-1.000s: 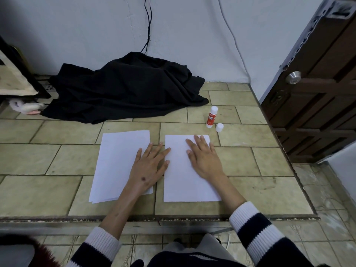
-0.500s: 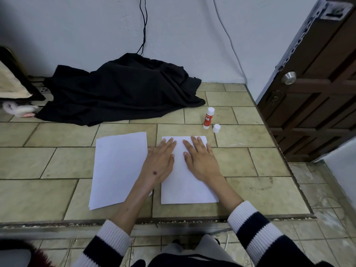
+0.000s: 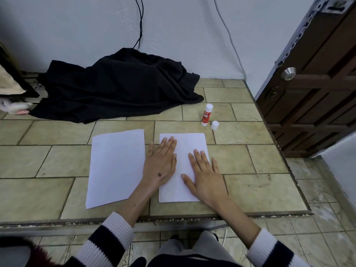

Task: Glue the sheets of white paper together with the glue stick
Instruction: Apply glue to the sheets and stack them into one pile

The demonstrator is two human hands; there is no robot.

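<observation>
Two white paper sheets lie side by side on the tiled counter. The left stack of paper (image 3: pixel 115 166) is untouched. Both my hands lie flat, palms down, on the right sheet (image 3: pixel 185 143): my left hand (image 3: pixel 160 164) on its left edge, my right hand (image 3: pixel 206 176) on its lower right part. The red-and-white glue stick (image 3: pixel 206 114) stands upright, uncapped, behind the right sheet. Its white cap (image 3: pixel 214 125) stands just to its right.
A heap of black cloth (image 3: pixel 119 85) lies at the back against the wall, with a black cable (image 3: pixel 140 26) hanging above it. A dark wooden door (image 3: pixel 317 83) stands to the right. The counter's front edge (image 3: pixel 192 215) runs just below the sheets.
My left hand slid right, off the left stack and onto the right sheet. My right hand moved down and right along that sheet.
</observation>
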